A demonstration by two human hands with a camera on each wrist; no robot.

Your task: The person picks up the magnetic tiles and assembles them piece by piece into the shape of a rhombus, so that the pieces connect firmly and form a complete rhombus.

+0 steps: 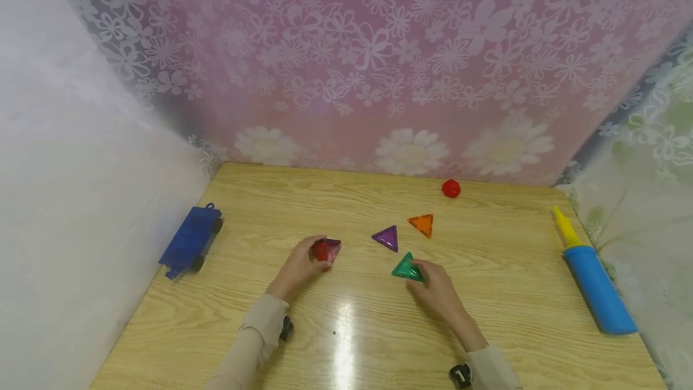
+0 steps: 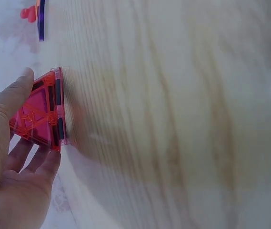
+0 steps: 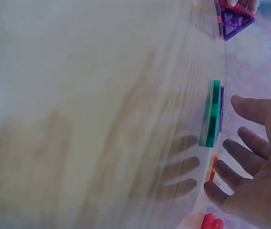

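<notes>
A translucent cluster of red, pink and purple triangular panels (image 1: 329,251) stands raised, its panels meeting at angles. Toward its three o'clock, well apart, a glossy green triangle (image 1: 408,268) lies flat, one corner pointing to twelve.

We see free lane up mid-frame of bench (image 1: 365,330), between red tiles (image 1: 323,250) in left hand (image 1: 299,263) and green tile (image 1: 407,267) by right hand (image 1: 437,290). Purple tile (image 1: 387,238), orange tile (image 1: 423,225) obstruct right of centre. Blue cart (image 1: 192,236) blocks left side, blue pump (image 1: 598,287) right.
</notes>
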